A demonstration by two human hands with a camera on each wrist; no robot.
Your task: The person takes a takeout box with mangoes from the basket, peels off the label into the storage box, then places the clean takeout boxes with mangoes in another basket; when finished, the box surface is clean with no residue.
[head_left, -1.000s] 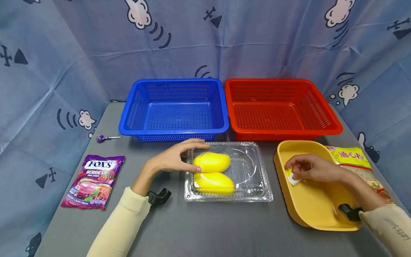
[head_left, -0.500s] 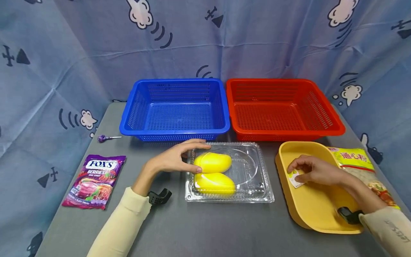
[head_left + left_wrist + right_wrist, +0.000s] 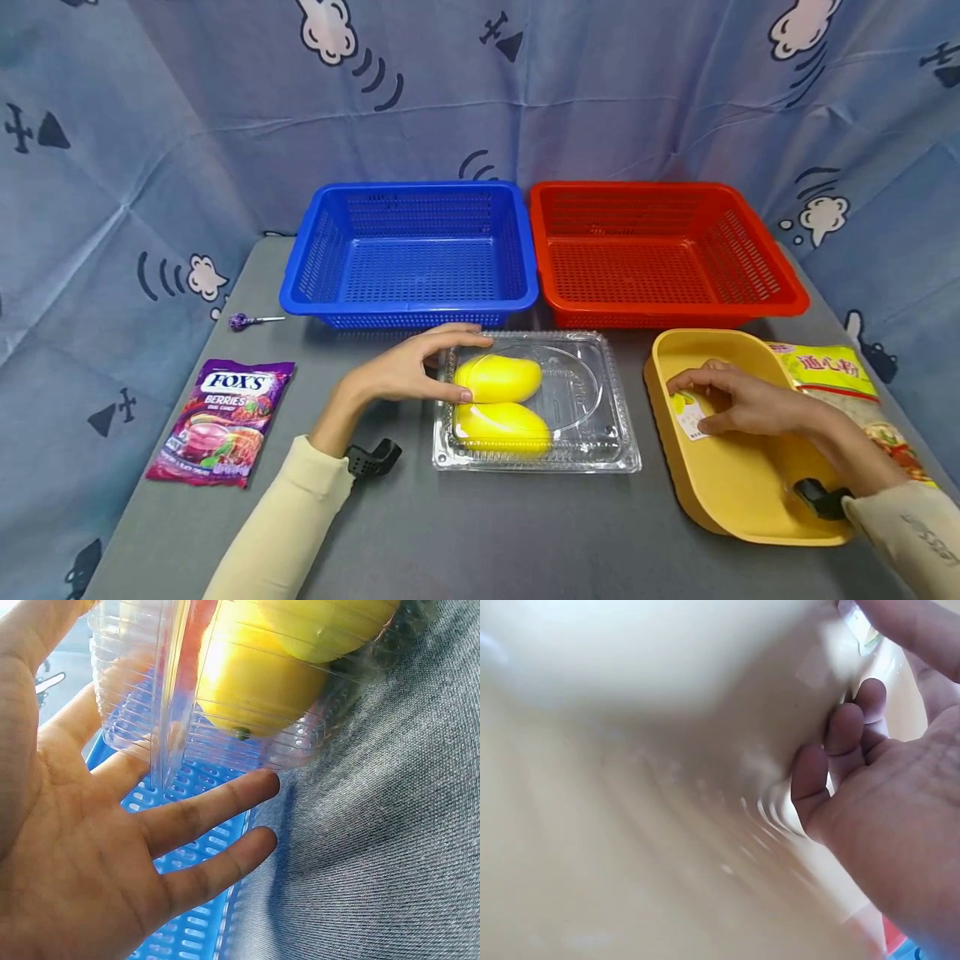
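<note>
A clear plastic clamshell box [image 3: 577,417] holding two yellow mangoes [image 3: 498,379] stands mid-table. My left hand [image 3: 408,367] rests on its left edge, thumb towards the near side and index finger along the far corner. Fingers spread straight beside the box in the left wrist view, the ring and little fingers off it. Inside the yellow tub [image 3: 742,492] at right, my right hand [image 3: 765,404] holds a small white card with a yellow print [image 3: 687,417] between thumb and index finger, against the tub's left inner wall. The other fingers curl by the tub wall [image 3: 727,750].
Behind the box stand a blue basket [image 3: 408,308] and a red basket [image 3: 667,312], side by side. A purple candy bag [image 3: 221,425] and a lollipop [image 3: 240,322] lie at left. A bag of macaroni [image 3: 828,371] lies right of the tub, partly behind my right arm.
My right hand has shifted slightly right and its fingers have spread somewhat, so more of the card shows. The left hand and clamshell box stay in place.
</note>
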